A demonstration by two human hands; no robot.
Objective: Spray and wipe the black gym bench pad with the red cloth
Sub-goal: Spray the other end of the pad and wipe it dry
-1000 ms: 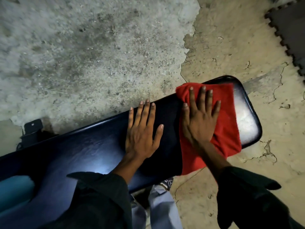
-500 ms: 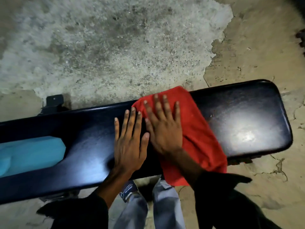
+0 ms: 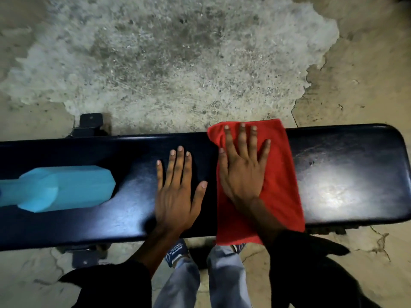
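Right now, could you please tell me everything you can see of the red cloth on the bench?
The red cloth is a plain, soft-looking rectangle, spread flat across the width of the black bench pad. Its far edge reaches just past the pad's far side, and its near edge hangs over the near side. The right hand presses on it with fingers spread; the left hand rests on the pad beside it, apart from it.

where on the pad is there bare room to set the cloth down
Bare pad lies between the cloth and the pad's right end. A smaller patch lies between the blue object and the left hand. The middle is crowded: the left hand and right hand lie flat, close together.
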